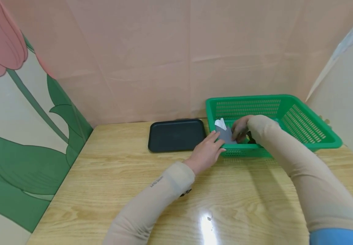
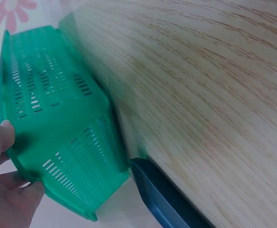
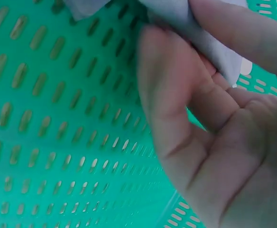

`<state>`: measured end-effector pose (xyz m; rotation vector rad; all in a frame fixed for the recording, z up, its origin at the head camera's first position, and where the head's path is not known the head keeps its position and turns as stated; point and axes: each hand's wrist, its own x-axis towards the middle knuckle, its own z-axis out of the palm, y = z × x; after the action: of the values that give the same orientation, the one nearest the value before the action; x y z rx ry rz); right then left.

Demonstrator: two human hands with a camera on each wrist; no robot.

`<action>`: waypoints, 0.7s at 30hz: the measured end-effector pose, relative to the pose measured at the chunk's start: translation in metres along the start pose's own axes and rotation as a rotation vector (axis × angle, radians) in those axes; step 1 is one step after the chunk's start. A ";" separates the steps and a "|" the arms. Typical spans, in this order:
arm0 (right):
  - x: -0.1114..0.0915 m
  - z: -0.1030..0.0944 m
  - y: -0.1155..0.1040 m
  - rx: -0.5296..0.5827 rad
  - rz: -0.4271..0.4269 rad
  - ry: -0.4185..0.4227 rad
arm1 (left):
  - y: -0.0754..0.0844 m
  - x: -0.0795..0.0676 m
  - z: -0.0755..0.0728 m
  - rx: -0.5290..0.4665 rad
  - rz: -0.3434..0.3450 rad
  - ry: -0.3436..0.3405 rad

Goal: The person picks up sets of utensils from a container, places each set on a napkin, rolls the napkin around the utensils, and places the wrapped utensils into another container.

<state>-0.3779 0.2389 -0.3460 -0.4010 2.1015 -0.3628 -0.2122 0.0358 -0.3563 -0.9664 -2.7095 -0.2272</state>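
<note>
In the head view, my right hand (image 1: pixel 240 128) reaches down into the green basket (image 1: pixel 317 124). Its thumb and fingers pinch a thin, soft-looking grey piece (image 1: pixel 222 135) with a white part at its top, standing up in the basket's left front corner. Up close in the right wrist view, this greyish piece (image 3: pixel 219 52) passes between the fingers, partly hidden by them. My left hand (image 1: pixel 205 153) is at that same corner; in the left wrist view its thumb and fingers (image 2: pixel 32 194) grip the basket's rim, thumb on the outer wall.
A shallow black tray (image 1: pixel 177 135) lies just left of the basket on the wooden table (image 1: pixel 102 190). Behind stands a wall with a plain pinkish covering (image 1: pixel 133 61); a printed flower sheet (image 1: pixel 26 163) lines the left side.
</note>
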 end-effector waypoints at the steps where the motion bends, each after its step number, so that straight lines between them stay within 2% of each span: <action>1: -0.001 0.000 -0.001 -0.023 0.006 -0.005 | 0.000 0.000 0.000 0.006 0.003 0.002; 4: -0.003 0.002 -0.003 -0.085 0.026 -0.008 | 0.001 0.000 -0.001 0.012 0.006 0.011; 8: -0.007 0.004 -0.003 -0.103 0.040 0.012 | 0.003 0.001 -0.001 0.009 0.013 0.019; 15: -0.018 0.010 0.000 0.084 0.063 0.061 | 0.007 0.005 0.001 -0.002 0.024 0.006; 18: -0.024 0.011 -0.002 0.065 0.075 0.071 | 0.008 0.007 0.001 -0.014 0.023 -0.010; 21: -0.033 0.008 -0.007 -0.025 0.089 0.100 | 0.008 0.007 0.000 -0.031 0.006 -0.033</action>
<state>-0.3531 0.2448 -0.3228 -0.3075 2.2155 -0.3106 -0.2128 0.0463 -0.3540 -0.9951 -2.7400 -0.2549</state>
